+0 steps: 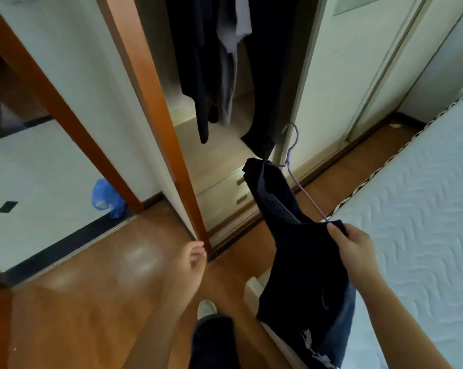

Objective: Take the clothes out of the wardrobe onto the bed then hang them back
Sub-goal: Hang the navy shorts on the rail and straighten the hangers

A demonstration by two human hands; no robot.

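My right hand [354, 251] grips a dark navy garment [299, 249] at one shoulder, together with the end of its thin lilac hanger [294, 155]. The garment hangs tilted in front of the open wardrobe [225, 145], with the hanger's hook pointing up toward it. Inside the wardrobe, dark clothes [195, 62] and a grey garment [233, 49] hang on the rail. My left hand [191, 262] is lower, near the wardrobe's brown door frame [155, 102], fingers loosely curled and holding nothing. The bed's white quilted mattress [417, 209] lies to the right.
Two light wooden drawers [225, 193] sit at the wardrobe's bottom. A blue plastic bag [106, 198] lies on the tiled floor at left. My leg and white shoe [206, 308] stand on the brown wooden floor [92, 302]. White sliding doors [358, 62] are at right.
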